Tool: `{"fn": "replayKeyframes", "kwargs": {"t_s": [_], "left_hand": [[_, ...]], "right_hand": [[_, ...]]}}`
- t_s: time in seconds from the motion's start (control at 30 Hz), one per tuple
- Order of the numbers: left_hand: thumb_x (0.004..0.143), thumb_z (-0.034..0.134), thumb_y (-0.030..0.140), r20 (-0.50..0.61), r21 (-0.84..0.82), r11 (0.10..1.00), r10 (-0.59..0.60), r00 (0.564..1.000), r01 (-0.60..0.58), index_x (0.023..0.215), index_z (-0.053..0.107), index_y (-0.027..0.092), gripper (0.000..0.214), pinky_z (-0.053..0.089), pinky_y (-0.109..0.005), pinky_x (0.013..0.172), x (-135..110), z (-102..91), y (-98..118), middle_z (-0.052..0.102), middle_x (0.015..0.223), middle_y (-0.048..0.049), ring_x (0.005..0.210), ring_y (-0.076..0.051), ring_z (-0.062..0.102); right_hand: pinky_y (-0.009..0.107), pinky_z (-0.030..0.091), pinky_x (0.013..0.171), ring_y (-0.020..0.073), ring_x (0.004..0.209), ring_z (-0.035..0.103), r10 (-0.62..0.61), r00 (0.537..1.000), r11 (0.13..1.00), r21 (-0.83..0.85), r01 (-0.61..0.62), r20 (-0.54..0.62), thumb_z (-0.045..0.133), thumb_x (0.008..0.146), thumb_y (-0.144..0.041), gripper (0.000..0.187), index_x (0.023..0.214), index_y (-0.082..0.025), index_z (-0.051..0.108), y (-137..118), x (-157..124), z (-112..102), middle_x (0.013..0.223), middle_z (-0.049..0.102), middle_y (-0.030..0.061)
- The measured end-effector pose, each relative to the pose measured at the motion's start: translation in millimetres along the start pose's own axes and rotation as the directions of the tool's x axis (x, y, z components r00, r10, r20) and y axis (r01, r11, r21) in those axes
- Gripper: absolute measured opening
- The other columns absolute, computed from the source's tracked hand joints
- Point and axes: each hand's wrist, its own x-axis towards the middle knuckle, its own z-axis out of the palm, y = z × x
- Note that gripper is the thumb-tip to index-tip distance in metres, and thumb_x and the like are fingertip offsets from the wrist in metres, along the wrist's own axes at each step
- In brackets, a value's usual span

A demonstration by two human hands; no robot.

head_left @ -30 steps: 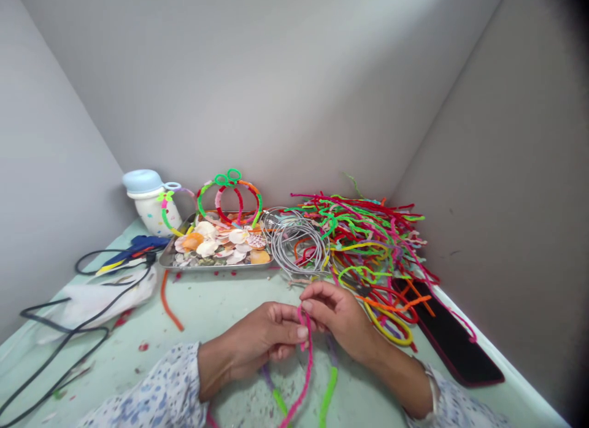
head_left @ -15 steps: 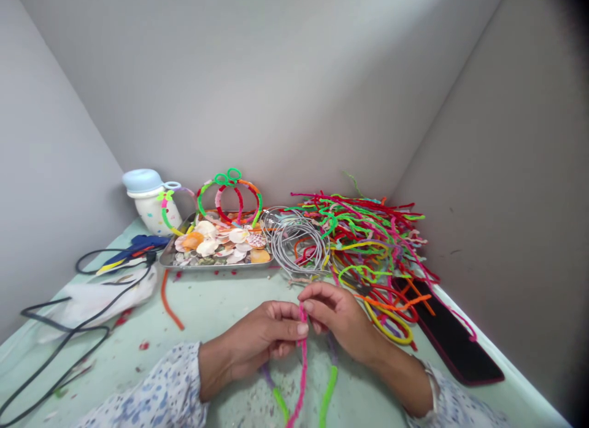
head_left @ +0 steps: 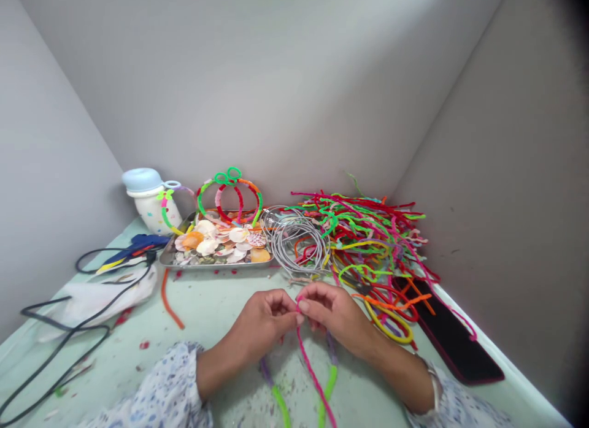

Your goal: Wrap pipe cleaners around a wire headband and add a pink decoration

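A pink pipe cleaner [head_left: 312,371] hangs down from between my fingertips, its upper end pinched there. My left hand [head_left: 267,321] is closed, thumb and forefinger on the pink strand. Right beside it, my right hand [head_left: 338,314] pinches the same strand from the other side, so the two hands touch or nearly touch. Below them, two ends of a purple-and-green pipe-cleaner piece [head_left: 280,403] come out under the hands; its upper part is hidden by them.
At the back stand a metal tray of seashells [head_left: 216,265], finished pipe-cleaner hoops [head_left: 261,201], a white bottle [head_left: 154,210] and coiled grey wire [head_left: 294,244]. A heap of pipe cleaners [head_left: 368,225] and a black phone-like slab [head_left: 460,342] lie right; a black cable [head_left: 69,348] lies left.
My left hand has shifted its grip up to the top of the pink pipe cleaner, fingertips meeting the right hand's. The strand's loose end has swung to the right across the green piece.
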Motion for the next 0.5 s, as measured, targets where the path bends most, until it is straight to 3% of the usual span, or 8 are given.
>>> {"fn": "replayKeyframes", "kwargs": {"t_s": [0.3,0.5], "left_hand": [[0.073,0.066,0.029,0.023,-0.014,1.0,-0.002,1.0,0.002,0.068,0.057,0.014,0.018,0.035,-0.019,0.041,-0.8,1.2,-0.3,0.049,0.052,0.0058,0.041,-0.006,0.039],[0.074,0.065,0.028,0.058,-0.03,0.999,0.034,0.998,-0.032,0.07,0.057,0.014,0.017,0.035,-0.019,0.041,-2.0,1.7,1.0,0.051,0.054,0.0052,0.042,-0.006,0.041]], "right_hand": [[0.019,0.032,0.043,0.0067,0.043,0.045,0.073,0.997,0.997,0.001,-0.073,-0.026,0.066,0.079,-0.044,0.029,0.075,-0.016,0.059,1.8,1.9,-2.1,0.05,0.054,-0.0047],[0.016,0.031,0.041,0.0046,0.04,0.043,0.159,0.985,0.934,0.313,-0.174,0.072,0.066,0.079,-0.047,0.033,0.074,-0.016,0.055,6.2,2.1,1.8,0.051,0.055,-0.0042]]}}
